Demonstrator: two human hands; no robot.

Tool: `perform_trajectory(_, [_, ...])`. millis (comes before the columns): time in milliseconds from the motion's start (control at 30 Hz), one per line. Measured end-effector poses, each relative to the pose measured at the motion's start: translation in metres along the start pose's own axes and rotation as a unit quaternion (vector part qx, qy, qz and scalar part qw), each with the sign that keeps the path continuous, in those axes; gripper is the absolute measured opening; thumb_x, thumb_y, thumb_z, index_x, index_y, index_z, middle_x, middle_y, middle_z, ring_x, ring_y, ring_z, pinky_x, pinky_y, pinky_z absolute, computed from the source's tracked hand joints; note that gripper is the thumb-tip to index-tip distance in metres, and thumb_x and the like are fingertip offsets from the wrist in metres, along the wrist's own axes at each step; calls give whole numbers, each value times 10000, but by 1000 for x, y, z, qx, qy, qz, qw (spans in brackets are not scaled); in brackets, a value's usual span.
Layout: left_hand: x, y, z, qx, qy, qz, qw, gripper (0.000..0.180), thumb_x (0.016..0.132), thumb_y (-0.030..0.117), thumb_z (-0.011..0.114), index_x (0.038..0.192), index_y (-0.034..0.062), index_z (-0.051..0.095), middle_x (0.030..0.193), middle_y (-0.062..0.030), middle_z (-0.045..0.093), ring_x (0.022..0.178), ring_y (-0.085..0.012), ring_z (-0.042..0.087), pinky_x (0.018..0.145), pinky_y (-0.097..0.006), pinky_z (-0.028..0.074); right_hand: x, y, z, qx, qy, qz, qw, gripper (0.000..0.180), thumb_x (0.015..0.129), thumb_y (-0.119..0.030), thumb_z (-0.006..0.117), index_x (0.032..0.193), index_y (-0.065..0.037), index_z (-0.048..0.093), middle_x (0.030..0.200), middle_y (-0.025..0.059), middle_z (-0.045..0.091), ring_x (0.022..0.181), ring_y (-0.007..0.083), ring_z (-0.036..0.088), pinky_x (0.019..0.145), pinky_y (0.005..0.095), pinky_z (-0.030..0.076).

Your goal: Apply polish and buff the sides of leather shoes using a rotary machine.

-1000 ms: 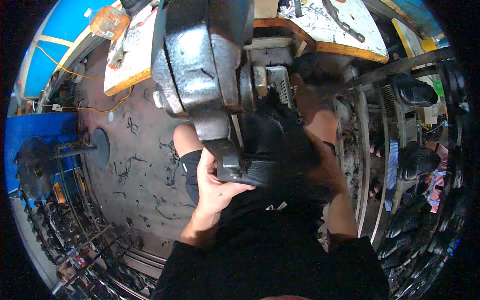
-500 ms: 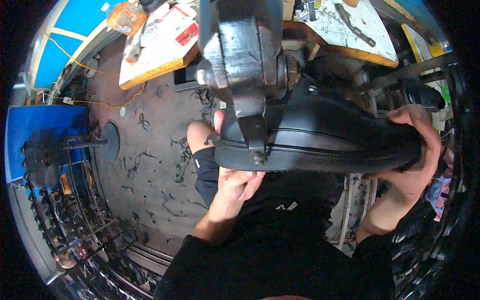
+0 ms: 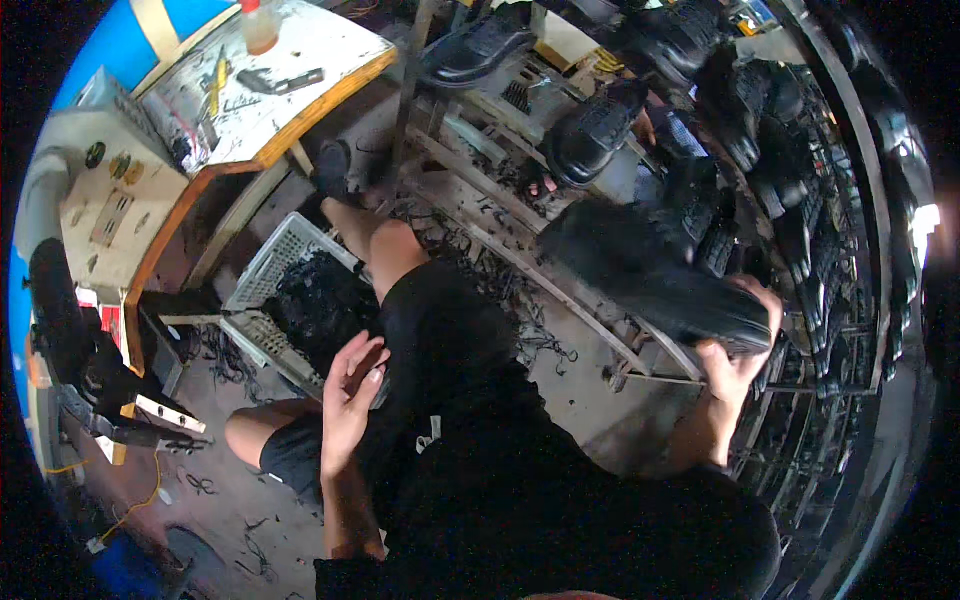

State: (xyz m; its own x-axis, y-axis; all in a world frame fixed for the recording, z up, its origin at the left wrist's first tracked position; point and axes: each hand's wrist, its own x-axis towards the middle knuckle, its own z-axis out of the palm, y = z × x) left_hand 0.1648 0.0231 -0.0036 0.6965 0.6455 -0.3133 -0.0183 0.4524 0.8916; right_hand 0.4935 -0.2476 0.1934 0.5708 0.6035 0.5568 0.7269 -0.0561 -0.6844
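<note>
A black leather shoe [image 3: 655, 275], slightly blurred, is gripped at its near end by my right hand [image 3: 738, 350]. Its far end points up and left, in front of a metal rack [image 3: 700, 372] of similar shoes. My left hand [image 3: 352, 385] hovers by my left thigh, close to a plastic basket of black scraps. Its fingers are partly bent and apart, and I see nothing in them.
The pale plastic basket [image 3: 262, 262] stands beside my leg. A worktable [image 3: 325, 60] with tools is at the upper left, and a dark machine arm [image 3: 62, 290] is at the far left. More black shoes [image 3: 597, 133] line the rack; scraps litter the floor.
My view has swung right, toward the rack. The shoe has come away from the machine and moved right in my right hand. My left hand has let go of it.
</note>
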Motion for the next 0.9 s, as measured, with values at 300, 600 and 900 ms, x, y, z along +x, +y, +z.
perform_trajectory(300, [-3,-18,6,52,14,38,998,455,1004,-6,589,1447,-27,487,1392,-164,596,1258,-248,603,1109,-353,432,34,117,84,-386,6,-63,920,646,740,46,759,1355,-82,608,1362,167,578,1251,366,552,1089,445,440])
perform_trajectory(600, [-14,-33,0,40,53,22,998,434,1009,15,592,1433,-21,507,1373,-158,600,1251,-244,602,1109,-374,440,-5,159,4,-641,-69,179,743,827,758,-262,852,1480,-113,476,1448,143,518,1328,367,498,1069,509,418])
perform_trajectory(900, [6,-13,21,40,5,10,999,442,1009,38,611,1436,-17,507,1375,-150,606,1255,-240,604,1100,-348,439,9,131,-49,-424,72,130,894,495,980,-261,697,1349,18,523,1158,294,670,1060,468,658,906,469,531])
